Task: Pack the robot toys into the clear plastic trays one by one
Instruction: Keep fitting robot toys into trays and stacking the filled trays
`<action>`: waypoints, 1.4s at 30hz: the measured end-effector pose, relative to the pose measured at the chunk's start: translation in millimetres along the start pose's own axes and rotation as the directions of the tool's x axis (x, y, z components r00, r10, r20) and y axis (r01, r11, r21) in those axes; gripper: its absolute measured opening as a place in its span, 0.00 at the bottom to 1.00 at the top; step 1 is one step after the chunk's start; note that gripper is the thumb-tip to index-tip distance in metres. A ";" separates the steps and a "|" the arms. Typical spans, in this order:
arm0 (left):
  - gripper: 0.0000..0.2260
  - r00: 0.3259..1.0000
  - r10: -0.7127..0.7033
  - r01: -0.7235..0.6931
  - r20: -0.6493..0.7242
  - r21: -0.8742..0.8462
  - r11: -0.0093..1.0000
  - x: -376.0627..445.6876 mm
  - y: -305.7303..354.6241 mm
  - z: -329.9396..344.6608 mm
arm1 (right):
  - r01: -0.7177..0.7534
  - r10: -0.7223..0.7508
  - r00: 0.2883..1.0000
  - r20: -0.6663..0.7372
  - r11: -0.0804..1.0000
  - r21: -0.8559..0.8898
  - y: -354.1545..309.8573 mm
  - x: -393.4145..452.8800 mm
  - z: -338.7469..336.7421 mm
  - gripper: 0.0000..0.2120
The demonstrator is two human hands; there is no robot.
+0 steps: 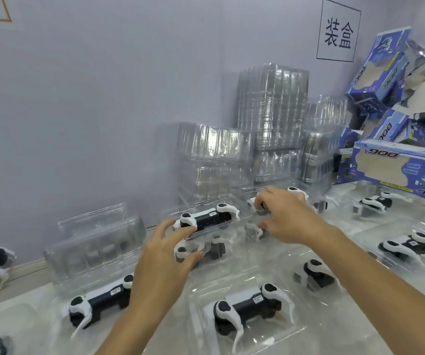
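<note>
A black-and-white robot dog toy (207,217) lies on its side in a clear plastic tray (234,235) at the middle of the table. My left hand (166,254) holds the tray's near left end, fingers curled around it by the toy's rear. My right hand (287,216) grips the tray's right end, where the toy's grey head shows between the fingers. A second toy (198,249) shows through the plastic below the tray.
Packed toys in trays lie around: front left (98,301), front centre (247,311), right (403,245). Tall stacks of clear trays (270,111) stand against the wall, a shorter stack (96,247) at left. Blue printed boxes (396,162) pile up at the right.
</note>
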State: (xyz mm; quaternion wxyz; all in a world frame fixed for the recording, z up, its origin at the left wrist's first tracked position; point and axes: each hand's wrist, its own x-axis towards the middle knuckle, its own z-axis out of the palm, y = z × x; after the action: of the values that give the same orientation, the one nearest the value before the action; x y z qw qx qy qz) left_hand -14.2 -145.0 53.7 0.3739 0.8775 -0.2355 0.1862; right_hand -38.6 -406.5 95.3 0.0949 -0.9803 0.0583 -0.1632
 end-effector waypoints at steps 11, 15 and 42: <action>0.20 1.000 0.000 0.000 0.024 0.011 1.000 -2.5 -0.9 -0.1 | -0.001 -0.002 0.966 -0.260 1.000 -0.012 18.3 2.3 -3.7 0.17; 0.20 0.999 -0.010 0.010 0.033 0.003 1.000 -1.9 -0.6 0.1 | -0.003 -0.001 0.943 -0.334 1.000 -0.009 29.9 9.1 -5.4 0.18; 0.15 0.996 0.056 -0.068 -0.068 -0.197 0.978 11.7 10.3 17.4 | -0.207 0.187 0.960 -0.207 0.975 -0.083 84.5 14.4 10.7 0.18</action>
State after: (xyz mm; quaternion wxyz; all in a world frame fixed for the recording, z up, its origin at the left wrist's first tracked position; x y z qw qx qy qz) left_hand -7.7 -167.5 54.2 0.4611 0.8217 -0.2684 0.2005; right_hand -28.6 -489.2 72.4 0.0534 -0.9520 0.1732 -0.2465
